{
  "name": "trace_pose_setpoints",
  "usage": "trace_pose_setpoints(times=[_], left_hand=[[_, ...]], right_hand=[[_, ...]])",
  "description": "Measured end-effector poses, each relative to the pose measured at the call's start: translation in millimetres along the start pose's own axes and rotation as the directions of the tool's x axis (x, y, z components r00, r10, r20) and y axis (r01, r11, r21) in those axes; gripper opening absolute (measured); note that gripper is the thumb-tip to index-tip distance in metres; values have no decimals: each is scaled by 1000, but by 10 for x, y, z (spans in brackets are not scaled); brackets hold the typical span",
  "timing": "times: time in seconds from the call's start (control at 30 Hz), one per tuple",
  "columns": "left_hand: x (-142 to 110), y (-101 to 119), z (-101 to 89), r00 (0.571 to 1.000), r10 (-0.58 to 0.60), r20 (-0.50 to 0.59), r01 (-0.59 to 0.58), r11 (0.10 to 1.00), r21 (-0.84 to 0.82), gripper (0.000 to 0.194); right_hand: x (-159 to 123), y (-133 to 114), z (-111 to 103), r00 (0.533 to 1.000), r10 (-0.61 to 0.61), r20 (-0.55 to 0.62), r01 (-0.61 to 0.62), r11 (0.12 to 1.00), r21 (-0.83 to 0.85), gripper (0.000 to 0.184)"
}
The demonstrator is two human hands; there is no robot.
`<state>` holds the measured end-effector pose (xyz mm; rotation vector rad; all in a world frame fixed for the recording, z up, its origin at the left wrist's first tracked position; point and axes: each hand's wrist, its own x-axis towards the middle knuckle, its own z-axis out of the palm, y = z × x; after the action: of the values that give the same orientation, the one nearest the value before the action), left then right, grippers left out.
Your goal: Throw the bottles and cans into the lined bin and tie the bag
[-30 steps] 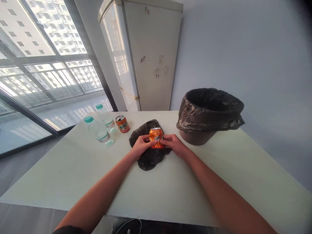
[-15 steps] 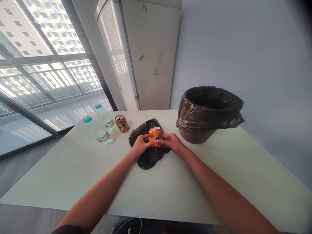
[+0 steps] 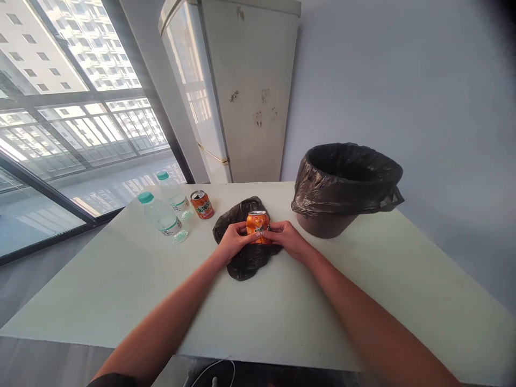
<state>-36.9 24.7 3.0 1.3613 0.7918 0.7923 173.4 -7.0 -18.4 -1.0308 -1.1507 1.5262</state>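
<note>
An orange soda can [image 3: 258, 219] stands upright between my hands, its front dented where both thumbs press. My left hand [image 3: 237, 239] grips its left side, fingers curled behind it. From the right, my right hand [image 3: 287, 238] holds the can in the same way. Beneath and around it spreads a crumpled black plastic bag [image 3: 250, 263]. A second orange soda can [image 3: 202, 205] stands upright further left, apart from my hands. The fingertips behind the held can are hidden.
Two clear plastic bottles with green caps, a nearer bottle [image 3: 161, 220] and a farther bottle [image 3: 173, 193], stand left on the pale table [image 3: 121, 285]. At right is a trash bin [image 3: 322, 226] lined with a black bag. A fridge [image 3: 253, 107] stands behind.
Hardly anything differs. Both hands keep their grip on the dented can, which has shifted very slightly; the bag, bottles, other can and bin stay in place.
</note>
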Motion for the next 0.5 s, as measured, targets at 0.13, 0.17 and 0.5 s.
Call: trace_pose_setpoints(times=[0.13,0.17,0.5], left_hand=[[-8,-3,27,999,-43,-7,42,998,-36,53],[-9,-7,29,999,-53,-9,52,998,-40,53],[16,-18,-25,1000,24,16,-24,1000,10,53]], right_hand=[[-5,-50,-48,1000,4,17,-5,1000,16,44],[-9,-60,-56,1000,8,21,-8,1000,6,44],[11,-39,-40,999,-1,-48,0,1000,-16,60]])
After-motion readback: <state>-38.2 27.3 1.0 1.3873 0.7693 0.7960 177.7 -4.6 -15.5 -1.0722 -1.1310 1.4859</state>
